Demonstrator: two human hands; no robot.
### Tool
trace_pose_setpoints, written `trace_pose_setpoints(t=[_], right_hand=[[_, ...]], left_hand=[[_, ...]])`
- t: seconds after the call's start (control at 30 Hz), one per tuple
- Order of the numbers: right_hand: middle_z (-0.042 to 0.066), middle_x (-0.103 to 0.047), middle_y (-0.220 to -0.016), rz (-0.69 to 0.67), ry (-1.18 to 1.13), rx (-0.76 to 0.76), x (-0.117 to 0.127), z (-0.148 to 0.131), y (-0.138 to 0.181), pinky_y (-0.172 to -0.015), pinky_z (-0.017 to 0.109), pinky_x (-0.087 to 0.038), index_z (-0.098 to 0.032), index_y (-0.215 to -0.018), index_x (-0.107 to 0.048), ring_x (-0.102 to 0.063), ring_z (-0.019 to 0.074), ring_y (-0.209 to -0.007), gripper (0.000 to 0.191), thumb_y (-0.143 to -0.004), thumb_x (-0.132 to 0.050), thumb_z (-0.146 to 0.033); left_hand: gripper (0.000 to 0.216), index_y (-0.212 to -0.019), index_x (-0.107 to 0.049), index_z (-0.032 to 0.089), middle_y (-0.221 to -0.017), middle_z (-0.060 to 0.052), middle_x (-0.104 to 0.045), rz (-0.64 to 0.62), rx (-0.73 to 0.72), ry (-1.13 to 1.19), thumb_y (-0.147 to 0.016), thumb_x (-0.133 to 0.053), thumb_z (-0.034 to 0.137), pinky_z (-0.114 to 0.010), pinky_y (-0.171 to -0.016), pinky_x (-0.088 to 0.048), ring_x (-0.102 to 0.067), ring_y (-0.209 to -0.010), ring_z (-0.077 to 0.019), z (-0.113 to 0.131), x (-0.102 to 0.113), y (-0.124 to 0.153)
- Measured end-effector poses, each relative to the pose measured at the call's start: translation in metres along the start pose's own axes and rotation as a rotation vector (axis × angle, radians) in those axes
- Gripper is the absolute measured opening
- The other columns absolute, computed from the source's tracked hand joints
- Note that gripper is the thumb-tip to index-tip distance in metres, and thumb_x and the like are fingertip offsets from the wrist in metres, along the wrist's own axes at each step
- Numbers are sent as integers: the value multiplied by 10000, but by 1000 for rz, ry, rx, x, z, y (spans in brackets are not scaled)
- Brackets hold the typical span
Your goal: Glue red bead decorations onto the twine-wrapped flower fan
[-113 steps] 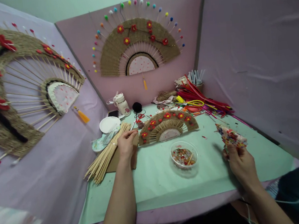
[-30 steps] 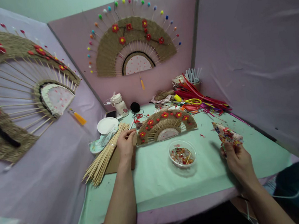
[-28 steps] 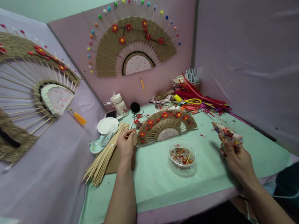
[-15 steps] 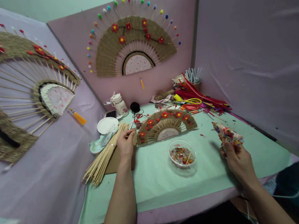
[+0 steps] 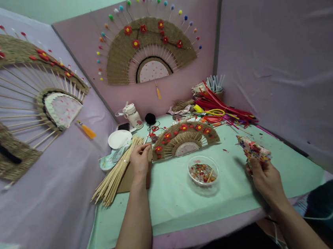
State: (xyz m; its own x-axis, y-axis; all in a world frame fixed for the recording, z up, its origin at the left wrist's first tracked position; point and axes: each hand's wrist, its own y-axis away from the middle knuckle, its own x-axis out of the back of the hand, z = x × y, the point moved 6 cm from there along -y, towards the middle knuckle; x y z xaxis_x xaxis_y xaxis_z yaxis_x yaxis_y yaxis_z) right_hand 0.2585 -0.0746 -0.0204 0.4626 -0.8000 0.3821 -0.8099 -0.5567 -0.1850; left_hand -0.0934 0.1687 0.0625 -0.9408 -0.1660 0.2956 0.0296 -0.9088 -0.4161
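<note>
My left hand (image 5: 139, 159) is closed in a pinch at the left end of a small straw-coloured fan (image 5: 175, 139) with red flowers. A brown edge shows under its fingertips, but I cannot make out what they grip. My right hand (image 5: 266, 179), at the right side of the table, is wrapped around what looks like a glue gun (image 5: 254, 148) in a colourful patterned covering, its tip pointing up and left. Between the hands stands a clear plastic bowl (image 5: 205, 189) with red and amber beads and a short stick in it.
A bundle of thin wooden sticks (image 5: 115, 175) lies on brown cardboard (image 5: 127, 185) by my left forearm. Behind are a white plate (image 5: 119, 139), a bottle (image 5: 133, 117), black yarn (image 5: 150, 119), scissors (image 5: 215, 112) and red pipe cleaners (image 5: 227, 106). Large fans (image 5: 118, 62) hang on the walls.
</note>
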Motion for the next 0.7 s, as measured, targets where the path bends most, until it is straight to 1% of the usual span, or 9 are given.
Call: trace_pose_setpoints(t=[0.17,0.27,0.53,0.7], right_hand=[[7,-511,-514,-14,9,21,0,-5,0,-490,298,-375,-205,-620,-494,-458,134,-487,628,-768,-355,-799],[7,-527,-524,3,8,21,1,-5,1,-494,297,-376,-201,-645,-508,-467,134,-488,628,-768,-361,-800],[0,-516,-487,10,-10,32,1,-7,0,-469,295,-368,-205,-602,-500,-455,128,-456,628,-753,-384,-804],[2,-514,-490,11,-14,21,1,-9,1,-464,291,-366,-201,-594,-500,-452,125,-461,630,-750,-391,-801]], left_hand=[[155,-744,-729,165,-813,-50,-726,5,-8,6,-700,-656,294,-313,-793,-485,-642,-817,-189,1,0,0],[156,-739,-730,167,-805,-48,-720,1,-14,-3,-700,-657,300,-310,-778,-486,-638,-805,-188,1,0,0],[150,-738,-732,175,-805,-46,-725,5,2,-1,-700,-657,298,-312,-772,-486,-640,-798,-189,2,1,1],[147,-743,-733,178,-815,-44,-727,0,-12,-6,-708,-652,295,-315,-790,-482,-641,-814,-190,1,1,0]])
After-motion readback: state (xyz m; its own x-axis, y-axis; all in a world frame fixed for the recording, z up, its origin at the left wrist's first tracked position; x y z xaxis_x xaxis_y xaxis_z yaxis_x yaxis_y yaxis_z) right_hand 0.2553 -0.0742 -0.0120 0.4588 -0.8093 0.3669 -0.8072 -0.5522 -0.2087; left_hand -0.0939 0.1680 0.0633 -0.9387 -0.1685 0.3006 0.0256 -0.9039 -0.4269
